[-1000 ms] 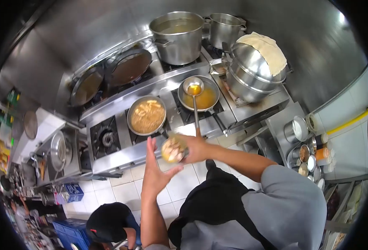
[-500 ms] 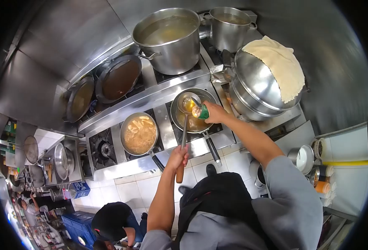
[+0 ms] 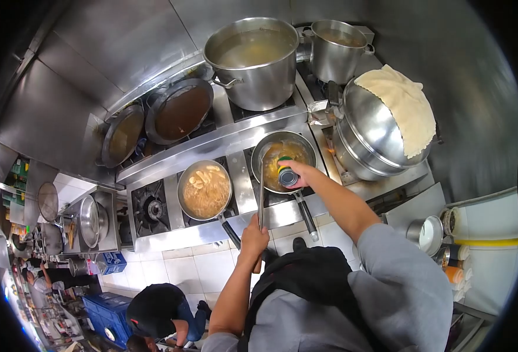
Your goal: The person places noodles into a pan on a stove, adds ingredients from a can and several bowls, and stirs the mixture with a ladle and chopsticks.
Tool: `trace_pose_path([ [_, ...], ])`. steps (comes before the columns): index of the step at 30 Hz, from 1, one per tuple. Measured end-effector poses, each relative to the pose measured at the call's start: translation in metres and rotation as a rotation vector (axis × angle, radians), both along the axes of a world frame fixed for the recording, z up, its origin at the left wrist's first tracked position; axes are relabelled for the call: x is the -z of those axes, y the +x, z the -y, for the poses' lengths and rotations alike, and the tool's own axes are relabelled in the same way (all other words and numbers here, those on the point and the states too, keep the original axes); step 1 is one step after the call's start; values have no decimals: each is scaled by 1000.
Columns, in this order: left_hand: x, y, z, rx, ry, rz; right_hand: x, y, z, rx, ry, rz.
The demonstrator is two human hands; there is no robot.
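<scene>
My left hand point(image 3: 254, 239) is closed around the wooden handle of a long ladle point(image 3: 261, 202). The ladle's metal shaft runs up to the frying pan point(image 3: 312, 159), where its bowl is turned edge-on over thin brownish liquid. Above that pan, my right hand point(image 3: 303, 175) grips a small green-labelled can point(image 3: 287, 176), with a round grey metal end facing me. The can's contents are hidden. To the left, a second frying pan point(image 3: 229, 190) holds broth with pale pieces and fine strands.
Behind stand a large stockpot point(image 3: 253, 88), a smaller pot point(image 3: 332, 61) and two wide dark pans point(image 3: 183, 111). A domed steamer point(image 3: 367, 123) draped with cloth point(image 3: 403, 102) is at right. An unused burner point(image 3: 153, 206) lies left. Another person point(image 3: 156, 308) bends low behind left.
The ladle's bowl has tipped from level, holding yellow liquid, to edge-on over the pan. My right hand has turned the can so its grey end faces me. The view has shifted slightly.
</scene>
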State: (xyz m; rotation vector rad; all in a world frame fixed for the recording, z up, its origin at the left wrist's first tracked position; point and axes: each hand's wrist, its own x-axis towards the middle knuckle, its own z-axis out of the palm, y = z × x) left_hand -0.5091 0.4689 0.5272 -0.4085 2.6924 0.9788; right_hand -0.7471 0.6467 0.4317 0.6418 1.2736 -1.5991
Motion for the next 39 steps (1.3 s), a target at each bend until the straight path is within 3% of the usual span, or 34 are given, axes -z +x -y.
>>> trace_pose_path([
  [2, 4, -2, 5, 18, -37, 11, -2, 1, 5, 132, -35, 99],
  [4, 2, -4, 12, 40, -76, 22, -2, 5, 11, 404, -370, 168],
  [5, 0, -8, 15, 38, -114, 20, -1, 6, 14, 471, -410, 166],
  [10, -4, -18, 23, 55, -169, 55, -7, 8, 19, 555, -431, 129],
  [12, 10, -9, 27, 79, 6, -4, -15, 20, 13, 565, -412, 104],
  [16, 16, 3, 39, 114, 180, -42, -44, 38, -8, 282, -124, 14],
  [19, -7, -3, 43, 156, 85, -79, -12, 33, -29, -98, 11, -464],
  [20, -15, -12, 42, 141, -34, -2, -19, 35, -31, -99, 13, -463],
  [21, -19, -19, 43, 125, -153, 77, -25, 38, -33, -114, 76, -619],
  [22, -14, -26, 47, 124, -151, 78, -33, 40, -34, -128, 139, -777],
  [24, 6, -41, 56, 171, -233, -2, -38, 42, -35, -143, 148, -840],
  [26, 23, -46, 61, 188, -193, 9, -39, 40, -37, -289, 534, -1118],
  [28, 45, -41, 63, 232, -68, -331, -40, 35, -39, -309, 605, -1142],
  [29, 44, -43, 64, 232, -68, -332, -41, 31, -41, -324, 676, -1168],
  [31, 33, -48, 64, -105, 759, 334, -34, 24, -40, -318, 729, -1208],
  [32, 23, -47, 63, -106, 759, 334, -29, 21, -40, -316, 781, -1249],
  [34, 3, -45, 58, -243, 1125, 406, -19, 13, -38, -358, 846, -1263],
  [38, -36, -36, 44, -232, 1049, 376, -19, 9, -24, -437, 1044, -1130],
  [39, -49, -33, 38, -189, 932, 327, -19, 9, -21, -440, 1042, -1130],
])
